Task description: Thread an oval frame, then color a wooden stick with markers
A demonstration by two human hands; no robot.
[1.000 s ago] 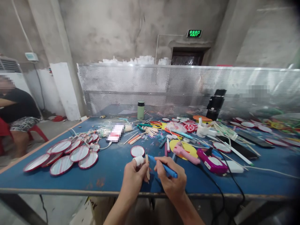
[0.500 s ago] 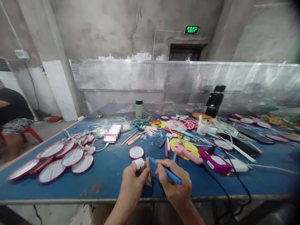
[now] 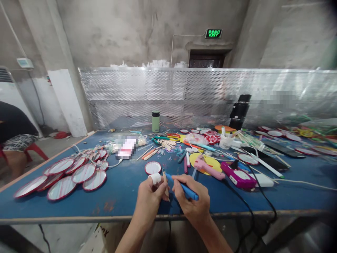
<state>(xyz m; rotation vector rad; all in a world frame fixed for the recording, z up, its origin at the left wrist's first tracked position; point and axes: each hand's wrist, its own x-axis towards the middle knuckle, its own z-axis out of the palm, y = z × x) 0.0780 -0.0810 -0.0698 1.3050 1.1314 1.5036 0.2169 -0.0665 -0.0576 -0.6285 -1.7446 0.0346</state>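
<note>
Gripping a thin wooden stick [image 3: 165,182] in the left hand [image 3: 151,198], fingers curled shut around its lower half, with a white-taped finger [image 3: 155,178] standing just left of the stick's top. Keeps the wooden stick nearly upright, long axis running away from the body and leaning slightly left, above the near edge of the blue bench [image 3: 118,191]. Clasps a blue pen [image 3: 184,188] in the right hand [image 3: 193,203], fingers closed over the barrel in a writing grip, long axis slanting up and to the left, tip aimed at the upper part of the stick and lying just beside it; cannot tell whether touching or a hair apart. Places the stick between the two hands: directly in the left, just left of the pen tip carried by the right. Beyond the hands, flat on the bench: a small round disc [image 3: 153,167], white with a red rim, near the stick's top; a pink glue gun [image 3: 207,168] and a purple device [image 3: 238,176] off to the right; a spread of red-rimmed ovals [image 3: 73,174] well apart to the left.
</note>
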